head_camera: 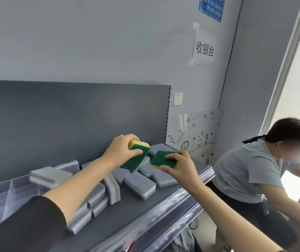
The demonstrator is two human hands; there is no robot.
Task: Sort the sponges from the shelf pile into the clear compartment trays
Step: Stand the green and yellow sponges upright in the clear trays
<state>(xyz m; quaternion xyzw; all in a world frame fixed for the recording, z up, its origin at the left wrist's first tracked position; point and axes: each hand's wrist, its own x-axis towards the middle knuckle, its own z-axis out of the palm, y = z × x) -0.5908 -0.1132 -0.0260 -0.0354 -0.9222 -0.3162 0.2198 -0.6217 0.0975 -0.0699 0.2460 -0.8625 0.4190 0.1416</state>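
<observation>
Just above the pile of grey rectangular foam sponges (139, 184), the left hand (121, 151) is pinching a green-and-yellow scouring sponge (143, 147) between thumb and fingers. The right hand (181, 167) is pinching a second green-and-yellow sponge (159, 158) likewise. Both are probably feeling light and squashy, so opposite edges are offering the surest hold.

Over the shelf (127, 215), the left hand (120, 151) holds the left sponge (133, 161) just beside the right sponge (159, 158), held by the right hand (180, 166) at its 3 o'clock. The sponge pile (140, 184) lies on the shelf beneath, trailing toward the clear tray (9, 188) at 8 o'clock. The back panel (73, 115) stands behind; a second person (245, 170) bends at 3 o'clock.
</observation>
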